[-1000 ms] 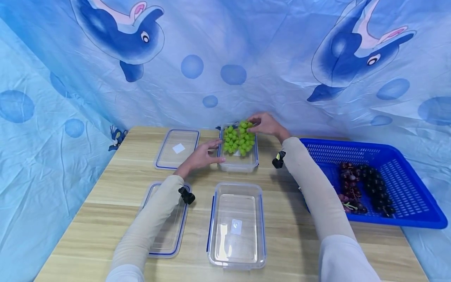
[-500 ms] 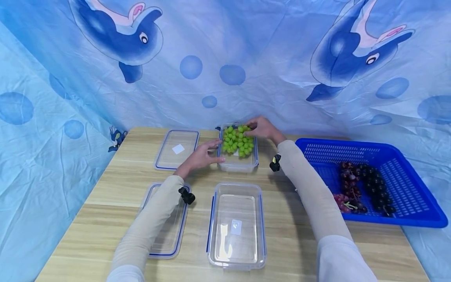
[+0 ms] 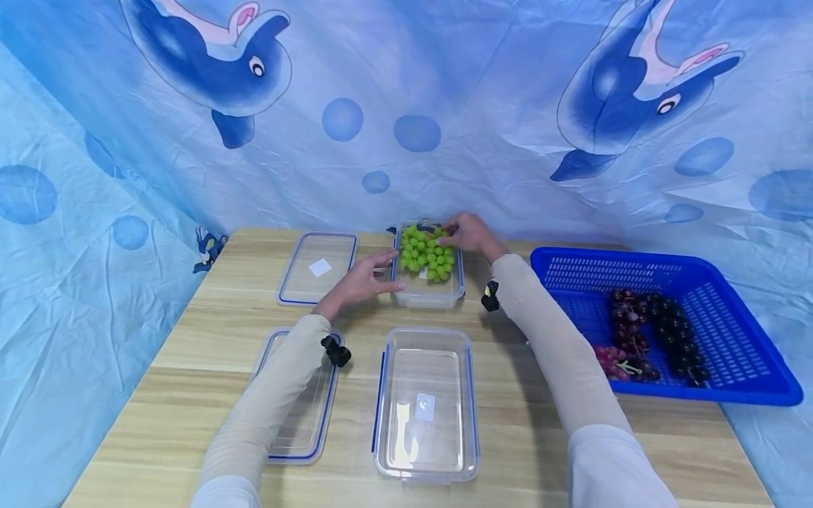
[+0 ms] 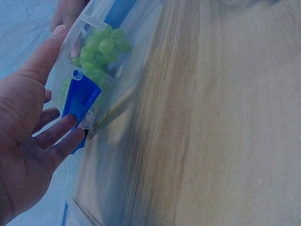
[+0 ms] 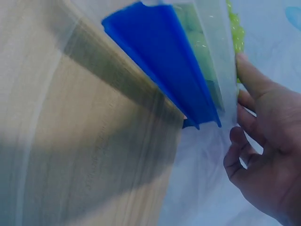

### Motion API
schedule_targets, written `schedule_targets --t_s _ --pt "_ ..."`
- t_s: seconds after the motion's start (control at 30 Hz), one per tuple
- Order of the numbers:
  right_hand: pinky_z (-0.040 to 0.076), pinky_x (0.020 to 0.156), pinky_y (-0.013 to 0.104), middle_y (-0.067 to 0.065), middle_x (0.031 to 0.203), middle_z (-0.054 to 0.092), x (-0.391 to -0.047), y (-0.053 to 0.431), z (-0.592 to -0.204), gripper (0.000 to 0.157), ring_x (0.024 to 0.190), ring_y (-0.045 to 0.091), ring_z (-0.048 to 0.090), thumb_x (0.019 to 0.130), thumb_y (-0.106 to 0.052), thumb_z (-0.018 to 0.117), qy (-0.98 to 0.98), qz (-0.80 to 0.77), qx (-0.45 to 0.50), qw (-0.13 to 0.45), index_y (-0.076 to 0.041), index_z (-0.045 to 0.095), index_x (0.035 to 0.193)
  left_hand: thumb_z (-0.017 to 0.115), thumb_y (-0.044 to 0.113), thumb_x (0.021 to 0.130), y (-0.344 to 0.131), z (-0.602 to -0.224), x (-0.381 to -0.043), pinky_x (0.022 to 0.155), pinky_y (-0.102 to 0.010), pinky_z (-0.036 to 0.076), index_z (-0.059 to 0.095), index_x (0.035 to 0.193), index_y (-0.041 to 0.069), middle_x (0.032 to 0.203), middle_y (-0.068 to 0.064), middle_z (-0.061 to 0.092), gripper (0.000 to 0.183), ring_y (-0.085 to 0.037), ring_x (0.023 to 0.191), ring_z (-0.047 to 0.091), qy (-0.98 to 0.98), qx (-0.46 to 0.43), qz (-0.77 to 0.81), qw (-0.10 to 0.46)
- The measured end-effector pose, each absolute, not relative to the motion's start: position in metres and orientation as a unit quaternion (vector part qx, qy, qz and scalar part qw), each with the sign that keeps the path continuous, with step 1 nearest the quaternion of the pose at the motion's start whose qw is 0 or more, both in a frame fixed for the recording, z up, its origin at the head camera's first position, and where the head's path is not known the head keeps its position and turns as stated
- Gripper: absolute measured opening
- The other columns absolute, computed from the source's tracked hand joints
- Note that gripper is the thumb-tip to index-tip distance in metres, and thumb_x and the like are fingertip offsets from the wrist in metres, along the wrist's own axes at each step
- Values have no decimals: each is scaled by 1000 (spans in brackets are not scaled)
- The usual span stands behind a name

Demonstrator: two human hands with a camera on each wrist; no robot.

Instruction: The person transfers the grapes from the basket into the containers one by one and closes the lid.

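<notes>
Head view bright w/ glare on front box; wrist pics dimmer, soft, shadows on table.

A bunch of plump green grapes lies inside an upright, clear plastic blue-latched container near the counter's far edge.

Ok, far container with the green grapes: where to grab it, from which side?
Far container: I'd grip both long side walls, coming from left and right. It sits open side up with the green grapes inside, so reaching in from above could press them.
</notes>
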State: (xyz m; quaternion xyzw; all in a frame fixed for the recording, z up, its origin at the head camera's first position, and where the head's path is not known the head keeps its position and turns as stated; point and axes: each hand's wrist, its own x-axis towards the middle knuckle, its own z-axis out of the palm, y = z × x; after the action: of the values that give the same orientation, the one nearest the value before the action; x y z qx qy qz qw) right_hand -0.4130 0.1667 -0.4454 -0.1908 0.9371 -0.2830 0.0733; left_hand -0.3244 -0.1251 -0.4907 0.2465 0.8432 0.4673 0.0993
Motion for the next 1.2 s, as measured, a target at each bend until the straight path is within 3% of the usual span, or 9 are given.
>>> schedule_targets --t_s 0.13,0.33,0.73,0.97,1.2 --pt "53 103 47 18 132 66 -414 163 -449 53 120 31 63 96 -38 73 950 -255 -168 71 -1 66 133 80 37 91 -125 -491 -325 114 -48 45 36 159 10 168 -12 26 86 -32 144 43 846 244 464 101" --pt "54 100 46 17 125 69 -412 166 -447 49 114 30 65 94 -38 75 947 -270 -168 44 -1 70 125 80 41 89 -123 -491 -327 114 -47 45 36 159 10 167 -11 28 89 -32 144 44 848 242 462 100" --pt "50 105 47 19 128 67 -408 185 -434 48 120 34 62 95 -28 76 895 -371 -244 34 1 67 131 80 43 88 -123 -488 -326 115 -51 43 35 159 10 167 -12 27 90 -33 145 42 846 244 462 104" --pt "51 102 49 19 132 65 -395 186 -405 46 120 38 61 95 -25 76 882 -383 -273 23 -4 66 134 79 42 89 -122 -490 -325 115 -50 43 34 159 9 167 -14 27 90 -33 145 43 849 247 456 103" --pt "55 97 46 12 133 66 -368 199 -356 45 116 30 64 94 -28 77 877 -379 -295 2 -11 68 134 80 40 90 -125 -489 -324 115 -51 43 34 160 8 168 -13 26 90 -33 146 41 844 245 465 106"
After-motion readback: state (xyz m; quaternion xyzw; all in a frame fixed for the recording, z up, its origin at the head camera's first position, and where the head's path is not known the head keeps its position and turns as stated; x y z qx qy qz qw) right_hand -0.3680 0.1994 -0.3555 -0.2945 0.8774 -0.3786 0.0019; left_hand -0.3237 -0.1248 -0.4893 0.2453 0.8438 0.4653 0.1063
